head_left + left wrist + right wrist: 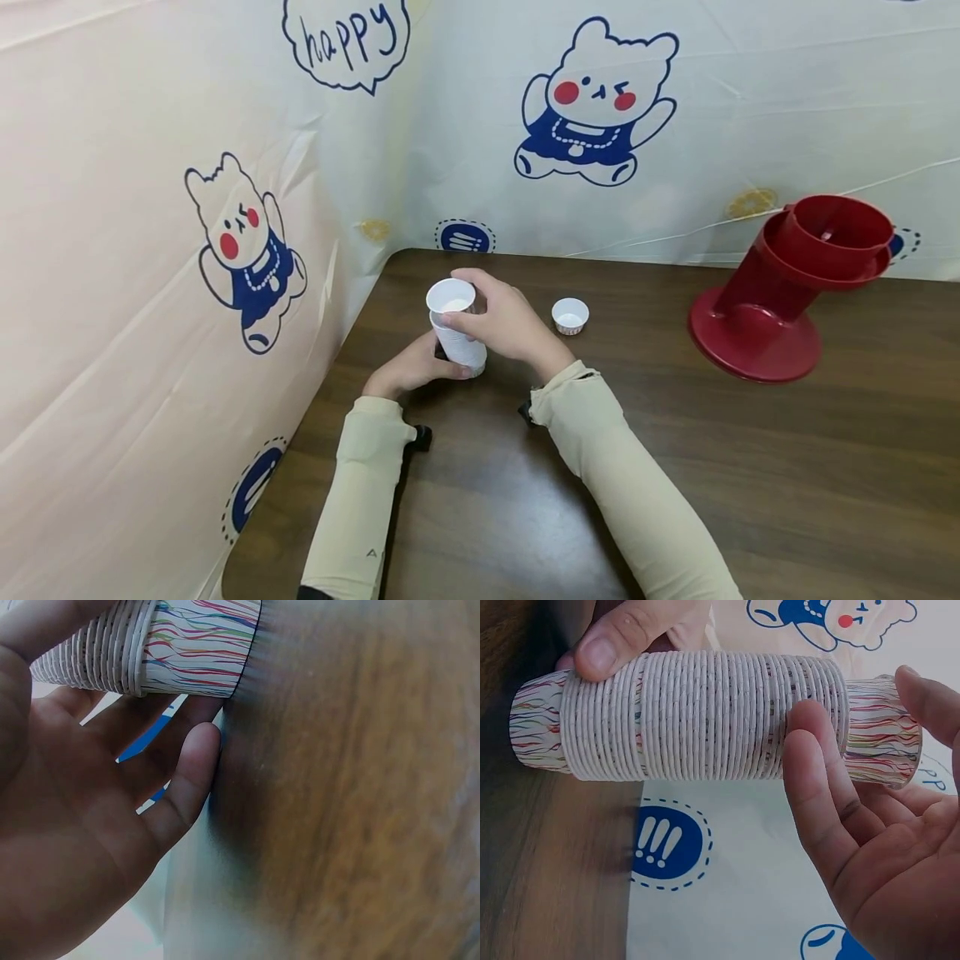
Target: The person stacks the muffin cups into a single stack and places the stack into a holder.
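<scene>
A tall stack of white paper cups (697,716) with thin coloured wavy lines stands upright near the table's far left corner. My left hand (411,367) grips it low down, thumb across the near side and the other fingers behind. In the left wrist view, the lowest cup's printed wall (199,649) comes down to the tabletop. At the top, one paper cup (452,293) sticks partway out of the stack. My right hand (504,321) holds this cup by its rim, and two of its fingers (810,776) lie along the stack's side.
A single white paper cup (570,317) stands on the brown wooden table (480,500), right of my right hand. Farther right is a red plastic stand (757,333) with a round base and a wide open holder. A printed cloth (465,150) hangs behind and left.
</scene>
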### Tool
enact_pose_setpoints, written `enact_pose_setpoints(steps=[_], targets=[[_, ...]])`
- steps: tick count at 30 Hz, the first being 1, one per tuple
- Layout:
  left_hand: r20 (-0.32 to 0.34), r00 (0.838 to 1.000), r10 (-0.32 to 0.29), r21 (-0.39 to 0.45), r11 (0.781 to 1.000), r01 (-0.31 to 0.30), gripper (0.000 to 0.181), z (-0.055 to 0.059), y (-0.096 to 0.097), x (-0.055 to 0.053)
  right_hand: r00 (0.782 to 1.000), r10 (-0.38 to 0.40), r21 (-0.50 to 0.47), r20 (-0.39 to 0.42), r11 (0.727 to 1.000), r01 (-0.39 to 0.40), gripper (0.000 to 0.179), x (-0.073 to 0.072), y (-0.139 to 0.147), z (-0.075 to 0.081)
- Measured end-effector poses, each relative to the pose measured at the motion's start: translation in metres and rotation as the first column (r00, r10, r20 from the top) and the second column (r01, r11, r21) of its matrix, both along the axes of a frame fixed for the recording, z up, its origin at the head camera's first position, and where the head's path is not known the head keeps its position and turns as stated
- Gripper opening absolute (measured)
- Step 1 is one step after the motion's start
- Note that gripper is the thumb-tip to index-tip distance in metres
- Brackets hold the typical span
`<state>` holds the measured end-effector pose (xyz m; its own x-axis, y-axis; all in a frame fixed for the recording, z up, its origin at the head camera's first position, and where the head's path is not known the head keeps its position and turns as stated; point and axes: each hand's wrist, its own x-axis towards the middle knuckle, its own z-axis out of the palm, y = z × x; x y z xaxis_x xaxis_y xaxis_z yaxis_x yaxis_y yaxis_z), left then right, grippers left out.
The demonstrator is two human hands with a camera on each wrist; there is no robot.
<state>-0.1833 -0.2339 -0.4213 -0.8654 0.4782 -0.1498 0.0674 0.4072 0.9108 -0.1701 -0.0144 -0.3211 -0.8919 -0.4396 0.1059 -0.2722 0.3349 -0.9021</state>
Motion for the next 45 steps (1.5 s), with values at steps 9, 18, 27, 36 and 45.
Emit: enact_pose_setpoints(steps=[9,18,27,36,45], targets=[[-0.009,1.000,-0.007,0.013,1.000,0.007,0.078,0.001,0.003,0.000,1.000,0.014,0.078,0.019,0.997,-0.016,0.066,-0.002,-0.004,-0.017],[-0.010,1.000,0.015,0.000,1.000,-0.015,0.080,0.000,0.000,-0.001,0.996,0.080,0.122,0.030,0.989,-0.083,0.083,-0.009,0.014,-0.032],[-0.015,0.999,0.039,-0.030,0.999,-0.039,0.079,-0.002,0.002,-0.002,0.941,-0.316,-0.070,0.119,0.943,0.325,0.046,-0.036,0.103,-0.058],[-0.004,0.999,0.033,-0.005,0.999,-0.033,0.078,-0.003,0.001,0.000,0.920,-0.235,-0.092,0.314,0.957,0.275,0.081,-0.041,0.129,-0.091],[-0.003,0.999,0.052,-0.036,0.998,-0.053,0.079,-0.002,0.000,0.000,0.904,-0.147,-0.184,0.401,0.954,0.236,0.089,-0.042,0.133,-0.109]])
